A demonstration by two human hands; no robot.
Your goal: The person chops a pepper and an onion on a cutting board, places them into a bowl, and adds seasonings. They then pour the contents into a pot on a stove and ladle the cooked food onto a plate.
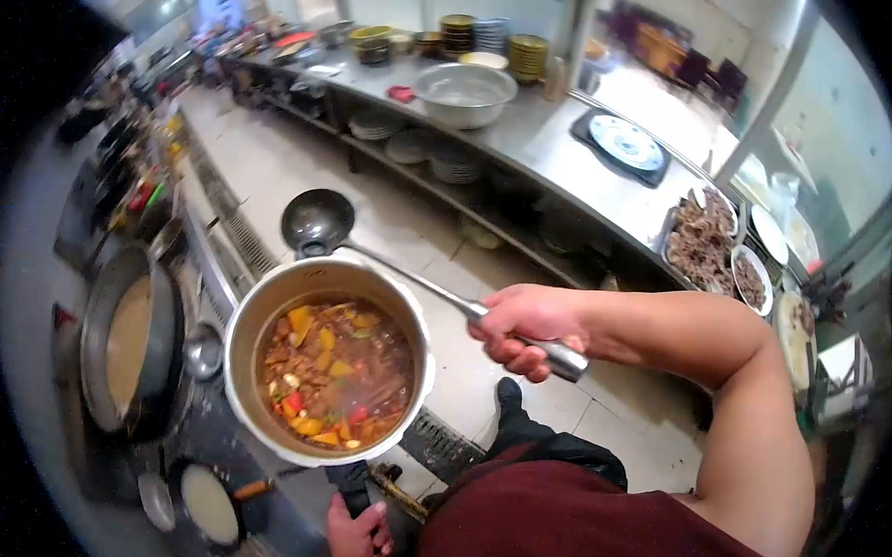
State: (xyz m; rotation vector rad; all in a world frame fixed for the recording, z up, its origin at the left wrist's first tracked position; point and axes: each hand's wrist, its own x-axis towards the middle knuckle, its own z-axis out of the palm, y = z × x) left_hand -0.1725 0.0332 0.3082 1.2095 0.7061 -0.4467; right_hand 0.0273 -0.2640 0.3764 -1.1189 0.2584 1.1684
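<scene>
My right hand (528, 330) is wrapped round the metal handle of a long ladle (407, 269). The ladle's dark round bowl (317, 220) is over the far rim of a large pot (425, 361). Inside the pot lies a stew (335, 373) with orange, red and brown pieces in dark broth. Near the bottom edge, my left hand (358, 536) is below the pot, its fingers curled; what it holds, if anything, cannot be made out.
At left are a wok (159, 337) of brownish liquid, a small ladle (204, 353) and a pan of pale liquid (209, 506). A steel counter (559, 150) bears a metal basin (464, 95), stacked bowls, a scale (623, 145) and a tray of shredded food (701, 238).
</scene>
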